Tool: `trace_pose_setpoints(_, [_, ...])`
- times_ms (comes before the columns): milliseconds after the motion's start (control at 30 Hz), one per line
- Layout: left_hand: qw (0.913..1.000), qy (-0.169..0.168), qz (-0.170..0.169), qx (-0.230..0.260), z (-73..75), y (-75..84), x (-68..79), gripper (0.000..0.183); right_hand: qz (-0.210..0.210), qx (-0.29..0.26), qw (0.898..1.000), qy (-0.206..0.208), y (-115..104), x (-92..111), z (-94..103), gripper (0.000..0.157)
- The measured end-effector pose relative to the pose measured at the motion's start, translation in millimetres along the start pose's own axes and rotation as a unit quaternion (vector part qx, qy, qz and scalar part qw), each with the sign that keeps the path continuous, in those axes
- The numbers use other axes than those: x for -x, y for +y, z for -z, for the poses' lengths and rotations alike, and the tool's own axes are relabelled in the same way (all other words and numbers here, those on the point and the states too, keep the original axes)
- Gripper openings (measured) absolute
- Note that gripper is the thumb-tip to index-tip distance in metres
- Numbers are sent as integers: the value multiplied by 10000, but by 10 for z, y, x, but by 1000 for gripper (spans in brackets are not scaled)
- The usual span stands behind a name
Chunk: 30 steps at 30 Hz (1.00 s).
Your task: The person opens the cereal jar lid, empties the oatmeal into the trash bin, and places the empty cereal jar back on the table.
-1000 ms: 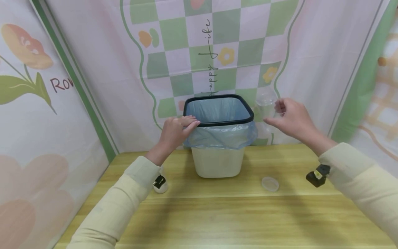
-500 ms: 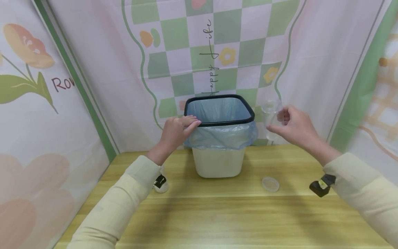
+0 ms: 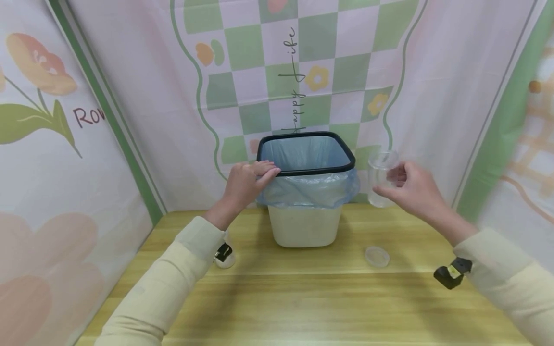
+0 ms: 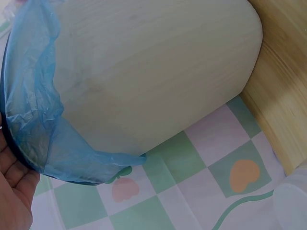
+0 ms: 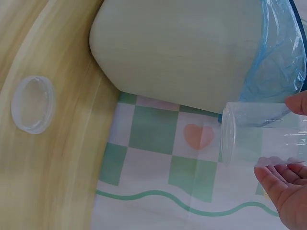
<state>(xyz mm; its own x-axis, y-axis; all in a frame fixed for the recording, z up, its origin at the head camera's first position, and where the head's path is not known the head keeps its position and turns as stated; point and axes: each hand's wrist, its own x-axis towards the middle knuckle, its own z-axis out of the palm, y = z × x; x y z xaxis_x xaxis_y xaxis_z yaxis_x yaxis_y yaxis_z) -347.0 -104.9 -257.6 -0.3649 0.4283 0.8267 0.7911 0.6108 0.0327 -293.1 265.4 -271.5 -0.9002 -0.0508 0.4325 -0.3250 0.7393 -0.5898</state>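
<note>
The bin [image 3: 303,226] is cream with a black rim, lined by a pale blue bag [image 3: 308,188]. The jar [image 3: 381,179] and lid [image 3: 377,256] are clear and colourless. The surface [image 3: 303,302] is yellow wood grain. The backdrop [image 3: 303,67] is a green and white check with yellow flowers. The sleeves [image 3: 173,283] are pale yellow.

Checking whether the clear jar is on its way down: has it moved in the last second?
Yes. The clear jar in the right hand has dropped, from level with the bin's black rim to below it.
</note>
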Motion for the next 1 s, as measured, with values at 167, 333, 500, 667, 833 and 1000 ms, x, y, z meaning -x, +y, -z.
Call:
trace_pose_setpoints(167, [10000, -2, -4, 2, -1, -5, 1, 16, -78, -95, 9999, 17, 51, 83, -32, 67])
trace_pose_setpoints(333, [10000, -54, 21, 40, 4, -5, -4, 17, -110, -198, 9997, 43, 112, 160, -91, 64])
trace_pose_setpoints(500, [9999, -109, 70, 34, 5, -5, 0, 17, -94, -316, 9994, 79, 176, 236, -189, 61])
trace_pose_setpoints(667, [10000, -77, 48, 10, -5, -16, 9, 17, -63, -388, 9992, 116, 215, 317, -285, 58])
trace_pose_setpoints(833, [10000, -60, 27, -18, -6, -14, 9, 17, -79, -485, 9988, -12, 272, 395, -387, 57])
trace_pose_setpoints(1000, [10000, -54, -1, -29, -14, -14, 10, 18, -133, -636, 9977, -179, 312, 477, -466, 58])
